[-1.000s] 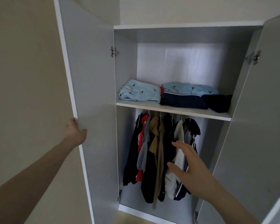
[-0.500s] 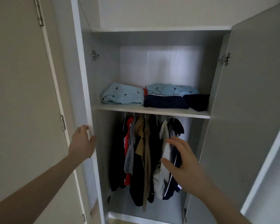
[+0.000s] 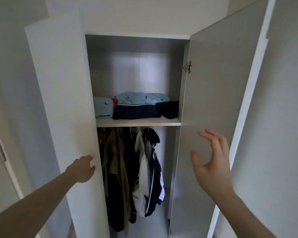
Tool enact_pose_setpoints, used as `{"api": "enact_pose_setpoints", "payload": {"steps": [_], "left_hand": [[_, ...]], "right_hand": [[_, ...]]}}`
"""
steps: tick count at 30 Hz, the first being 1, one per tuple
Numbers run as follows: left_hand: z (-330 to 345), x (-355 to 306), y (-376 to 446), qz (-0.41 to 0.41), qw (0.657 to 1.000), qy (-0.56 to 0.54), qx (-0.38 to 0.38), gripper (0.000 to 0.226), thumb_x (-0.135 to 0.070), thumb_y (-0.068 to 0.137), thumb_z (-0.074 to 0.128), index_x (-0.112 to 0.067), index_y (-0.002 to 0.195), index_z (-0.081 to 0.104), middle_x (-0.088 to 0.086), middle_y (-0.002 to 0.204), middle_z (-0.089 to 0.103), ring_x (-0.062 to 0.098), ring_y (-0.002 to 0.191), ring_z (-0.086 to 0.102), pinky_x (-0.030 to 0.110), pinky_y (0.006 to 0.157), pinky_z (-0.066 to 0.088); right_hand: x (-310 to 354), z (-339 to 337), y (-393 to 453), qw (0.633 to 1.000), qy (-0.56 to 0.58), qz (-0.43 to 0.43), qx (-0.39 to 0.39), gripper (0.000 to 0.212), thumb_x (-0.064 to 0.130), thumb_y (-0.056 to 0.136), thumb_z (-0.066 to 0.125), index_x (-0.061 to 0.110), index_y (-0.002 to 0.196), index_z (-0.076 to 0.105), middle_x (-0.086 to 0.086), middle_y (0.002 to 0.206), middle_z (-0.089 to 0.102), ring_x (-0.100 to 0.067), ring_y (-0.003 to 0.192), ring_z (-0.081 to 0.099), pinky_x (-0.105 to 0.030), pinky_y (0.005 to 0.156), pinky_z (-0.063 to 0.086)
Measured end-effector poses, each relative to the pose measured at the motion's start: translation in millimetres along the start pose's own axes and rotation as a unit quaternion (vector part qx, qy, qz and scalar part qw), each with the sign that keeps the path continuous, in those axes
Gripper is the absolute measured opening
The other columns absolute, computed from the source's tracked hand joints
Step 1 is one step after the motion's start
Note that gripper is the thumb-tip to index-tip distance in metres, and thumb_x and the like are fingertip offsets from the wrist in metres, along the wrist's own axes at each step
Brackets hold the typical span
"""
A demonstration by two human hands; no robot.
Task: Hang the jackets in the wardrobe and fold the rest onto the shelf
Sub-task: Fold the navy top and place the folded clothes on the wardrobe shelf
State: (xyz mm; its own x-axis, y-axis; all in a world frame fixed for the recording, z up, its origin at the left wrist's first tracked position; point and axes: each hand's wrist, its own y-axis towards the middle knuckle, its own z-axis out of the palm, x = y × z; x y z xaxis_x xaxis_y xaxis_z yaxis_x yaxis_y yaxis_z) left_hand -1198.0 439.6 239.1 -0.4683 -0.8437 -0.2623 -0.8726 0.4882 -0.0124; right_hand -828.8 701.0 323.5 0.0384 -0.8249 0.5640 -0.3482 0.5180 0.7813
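Note:
Several jackets (image 3: 138, 170) hang on hangers from the rail under the white shelf (image 3: 138, 121): dark, olive, white and navy ones. Folded clothes (image 3: 136, 107), light blue and navy, lie in a row on the shelf. My left hand (image 3: 83, 170) grips the free edge of the left wardrobe door (image 3: 62, 100), which is swung partway across the opening and hides the left jackets. My right hand (image 3: 211, 162) is spread open in front of the inner face of the right door (image 3: 212, 103), holding nothing.
A hinge (image 3: 187, 67) shows on the right door's inner edge. Another door (image 3: 0, 152) with a metal hinge plate stands at the far left. Plain walls flank the wardrobe on both sides.
The left door has swung inward under my left hand, covering more of the opening. My right hand has left the hanging jackets and moved right, in front of the right door.

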Motion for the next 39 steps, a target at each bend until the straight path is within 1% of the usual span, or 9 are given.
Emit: {"api": "enact_pose_setpoints", "payload": {"steps": [6, 11, 17, 24, 26, 28, 31, 34, 39], "left_hand": [[22.2, -21.4, 24.6, 0.0, 0.995, 0.046, 0.085, 0.073, -0.038, 0.104, 0.052, -0.017, 0.164, 0.015, 0.004, 0.169, 0.019, 0.029, 0.151, 0.029, 0.039, 0.121, 0.032], [29.2, -37.5, 37.6, 0.041, 0.998, 0.025, 0.049, 0.076, -0.035, 0.099, 0.057, -0.02, 0.163, 0.019, 0.0, 0.171, 0.011, 0.029, 0.15, 0.03, 0.04, 0.117, 0.038], [21.4, -46.2, 49.3, 0.095, 0.995, -0.006, -0.022, 0.072, -0.032, 0.094, 0.064, -0.027, 0.158, 0.03, -0.003, 0.171, 0.01, 0.031, 0.145, 0.035, 0.041, 0.106, 0.046], [14.1, -46.9, 62.0, 0.113, 0.991, -0.021, -0.069, 0.075, -0.028, 0.093, 0.066, -0.026, 0.159, 0.03, -0.002, 0.168, 0.015, 0.031, 0.144, 0.037, 0.042, 0.103, 0.05], [10.4, -47.1, 65.0, 0.117, 0.99, -0.028, -0.08, 0.077, -0.027, 0.092, 0.068, -0.026, 0.159, 0.03, -0.001, 0.165, 0.019, 0.03, 0.143, 0.038, 0.042, 0.1, 0.052], [6.2, -47.2, 68.0, 0.13, 0.986, -0.03, -0.102, 0.078, -0.026, 0.09, 0.069, -0.026, 0.158, 0.032, -0.001, 0.159, 0.025, 0.028, 0.139, 0.041, 0.041, 0.094, 0.055], [-2.3, -45.7, 74.4, 0.158, 0.977, -0.028, -0.139, 0.078, -0.025, 0.088, 0.071, -0.027, 0.157, 0.035, -0.003, 0.151, 0.029, 0.024, 0.131, 0.045, 0.037, 0.085, 0.057], [-12.2, -41.5, 84.5, 0.178, 0.972, -0.029, -0.152, 0.077, -0.025, 0.087, 0.073, -0.027, 0.155, 0.037, -0.003, 0.149, 0.03, 0.022, 0.128, 0.046, 0.036, 0.084, 0.057], [-29.7, -26.3, 107.8, 0.198, 0.967, -0.034, -0.159, 0.07, -0.028, 0.087, 0.072, -0.028, 0.15, 0.04, -0.003, 0.148, 0.031, 0.024, 0.129, 0.046, 0.036, 0.088, 0.055]], "right_hand": [[-40.2, -20.2, 11.5, 0.994, -0.066, 0.01, -0.09, 0.077, 0.0, 0.081, 0.074, 0.023, 0.148, 0.045, -0.002, 0.159, 0.031, -0.005, 0.146, 0.025, -0.005, 0.112, 0.018], [-67.9, -15.6, 16.0, 0.993, -0.027, 0.104, -0.052, 0.098, 0.0, 0.087, 0.072, 0.026, 0.163, 0.015, 0.009, 0.168, 0.018, -0.012, 0.157, 0.02, -0.041, 0.127, 0.024], [-77.5, -4.8, 23.8, 0.979, -0.031, 0.161, -0.119, 0.086, 0.003, 0.088, 0.07, 0.021, 0.161, 0.027, -0.002, 0.145, 0.047, -0.019, 0.135, 0.043, -0.05, 0.115, 0.041], [-66.0, 25.0, 17.6, 0.986, 0.02, 0.128, -0.107, 0.056, 0.007, 0.101, 0.06, 0.041, 0.145, 0.05, 0.025, 0.121, 0.053, -0.003, 0.112, 0.061, -0.027, 0.096, 0.055], [-60.8, 39.0, 11.8, 0.99, 0.022, 0.112, -0.078, 0.059, 0.011, 0.102, 0.062, 0.049, 0.144, 0.048, 0.032, 0.12, 0.053, 0.003, 0.113, 0.061, -0.01, 0.092, 0.051], [-54.6, 55.2, 7.0, 0.994, 0.033, 0.087, -0.056, 0.06, 0.015, 0.102, 0.062, 0.046, 0.15, 0.045, 0.032, 0.125, 0.054, 0.004, 0.12, 0.059, -0.006, 0.093, 0.049], [-46.1, 83.4, 1.9, 0.997, 0.048, 0.053, -0.014, 0.062, 0.025, 0.103, 0.058, 0.042, 0.158, 0.036, 0.026, 0.144, 0.05, -0.003, 0.136, 0.051, -0.02, 0.106, 0.05], [-39.9, 115.3, -1.7, 0.997, 0.053, 0.037, 0.04, 0.074, 0.016, 0.104, 0.059, 0.042, 0.163, 0.022, 0.023, 0.163, 0.033, -0.005, 0.151, 0.034, -0.043, 0.118, 0.044], [-29.5, 171.8, -1.1, 0.997, 0.027, -0.003, 0.077, 0.087, 0.013, 0.103, 0.061, 0.043, 0.165, 0.007, 0.02, 0.172, 0.012, -0.004, 0.158, 0.017, -0.049, 0.119, 0.04]]}}
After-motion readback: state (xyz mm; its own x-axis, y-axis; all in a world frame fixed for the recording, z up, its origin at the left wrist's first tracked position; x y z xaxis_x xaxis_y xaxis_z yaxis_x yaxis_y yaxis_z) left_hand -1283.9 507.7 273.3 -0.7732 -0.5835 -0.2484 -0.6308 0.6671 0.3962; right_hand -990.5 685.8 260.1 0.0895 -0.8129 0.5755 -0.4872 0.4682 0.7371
